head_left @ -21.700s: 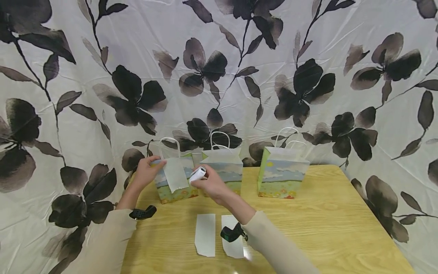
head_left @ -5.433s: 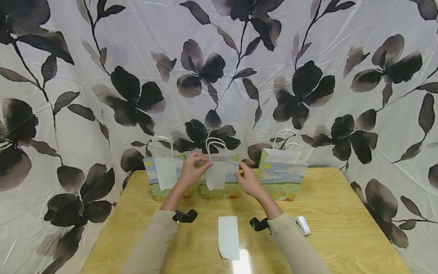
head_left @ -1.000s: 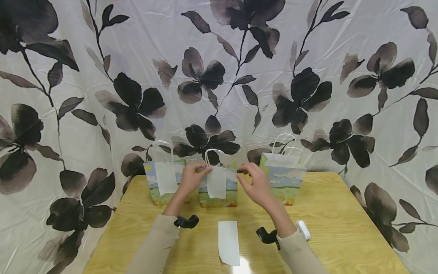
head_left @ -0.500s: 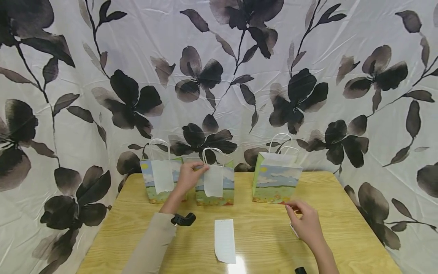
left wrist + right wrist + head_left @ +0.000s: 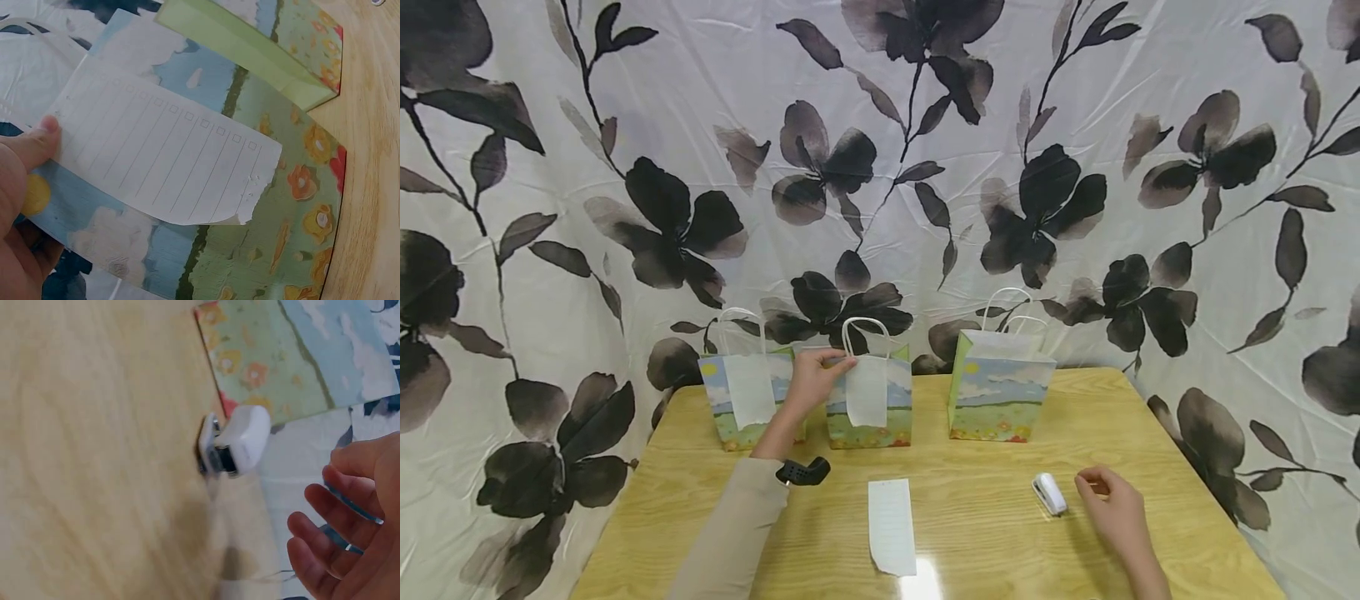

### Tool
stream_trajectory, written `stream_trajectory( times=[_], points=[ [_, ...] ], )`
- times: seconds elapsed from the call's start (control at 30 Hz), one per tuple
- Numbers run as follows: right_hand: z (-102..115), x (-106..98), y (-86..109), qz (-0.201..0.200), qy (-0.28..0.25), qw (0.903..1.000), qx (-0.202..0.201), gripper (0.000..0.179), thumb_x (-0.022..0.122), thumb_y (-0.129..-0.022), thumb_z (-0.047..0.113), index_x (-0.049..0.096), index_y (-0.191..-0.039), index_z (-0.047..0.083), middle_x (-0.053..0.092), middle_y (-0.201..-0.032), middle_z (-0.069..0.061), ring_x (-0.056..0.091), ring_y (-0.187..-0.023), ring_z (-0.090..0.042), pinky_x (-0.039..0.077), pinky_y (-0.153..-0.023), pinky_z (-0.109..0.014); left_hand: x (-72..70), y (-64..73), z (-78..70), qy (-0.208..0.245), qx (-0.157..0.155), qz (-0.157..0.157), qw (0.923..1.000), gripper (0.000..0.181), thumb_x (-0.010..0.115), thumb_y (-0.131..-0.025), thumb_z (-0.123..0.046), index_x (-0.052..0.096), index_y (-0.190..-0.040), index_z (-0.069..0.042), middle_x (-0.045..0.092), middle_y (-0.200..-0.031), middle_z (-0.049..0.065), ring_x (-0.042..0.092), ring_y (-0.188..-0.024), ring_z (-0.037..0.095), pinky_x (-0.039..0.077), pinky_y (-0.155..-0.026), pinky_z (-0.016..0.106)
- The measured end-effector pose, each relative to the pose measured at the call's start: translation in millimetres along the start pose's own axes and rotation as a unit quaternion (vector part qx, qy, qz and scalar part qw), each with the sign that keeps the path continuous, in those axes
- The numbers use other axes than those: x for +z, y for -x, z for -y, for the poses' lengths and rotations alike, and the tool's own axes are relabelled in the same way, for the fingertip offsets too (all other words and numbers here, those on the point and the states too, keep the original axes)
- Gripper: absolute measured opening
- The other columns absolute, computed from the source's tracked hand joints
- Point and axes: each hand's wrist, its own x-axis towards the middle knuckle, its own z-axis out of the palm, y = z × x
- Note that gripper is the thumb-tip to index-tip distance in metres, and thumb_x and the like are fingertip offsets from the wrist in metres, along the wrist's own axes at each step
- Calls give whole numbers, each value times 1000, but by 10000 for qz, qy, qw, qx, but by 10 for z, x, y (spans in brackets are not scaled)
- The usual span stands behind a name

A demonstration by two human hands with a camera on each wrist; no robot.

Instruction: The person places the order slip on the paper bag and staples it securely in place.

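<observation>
My left hand [image 5: 814, 382] pinches a white lined paper slip [image 5: 867, 393] against the top left edge of the middle paper bag [image 5: 898, 410]. In the left wrist view, the thumb presses the slip's upper end [image 5: 169, 147], printed with lines and small checkboxes; its lower end is torn. Fingers behind the bag are partly hidden. On the table to the right lies a small white stapler [image 5: 1049, 494]. Just right of it hovers my right hand [image 5: 1116, 510], fingers loosely bent and holding nothing; the right wrist view shows a gap between this hand [image 5: 350, 519] and the stapler [image 5: 249, 437].
A left bag [image 5: 715, 400] carries another white slip [image 5: 751, 392] on its front. Farther right stands a third bag [image 5: 1000, 400] with a bare printed front. One loose slip [image 5: 892, 527] lies on the wooden table [image 5: 977, 542]. A floral curtain [image 5: 880, 167] hangs behind.
My right hand has left the middle bag's right edge, come down to the right, passed over the stapler and now sits right of it. My left hand stays on the slip and bag.
</observation>
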Motion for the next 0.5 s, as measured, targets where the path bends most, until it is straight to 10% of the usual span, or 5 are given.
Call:
stream_trajectory(
  times=[0.3, 0.5],
  points=[
    [-88, 157, 19, 107, -149, 9992, 361, 29, 64, -96, 30, 70, -103, 3, 70, -99, -14, 67, -87, -26, 52, -68, -32, -18, -45, -3, 52, -35, -32, 10000, 27, 79, -84, -23, 77, -101, -1, 72, -99, 14, 66, -95, 28, 52, -81, 45],
    [-75, 197, 21, 335, -158, 9978, 549, 50, 70, -89, 45, 67, -107, -1, 70, -98, -16, 67, -88, -30, 54, -72, -41, 6, -77, -38, 79, 9, 9, 10000, 27, 78, -84, -22, 76, -100, 0, 72, -97, 13, 64, -79, 20, 52, -73, 36]
  ],
)
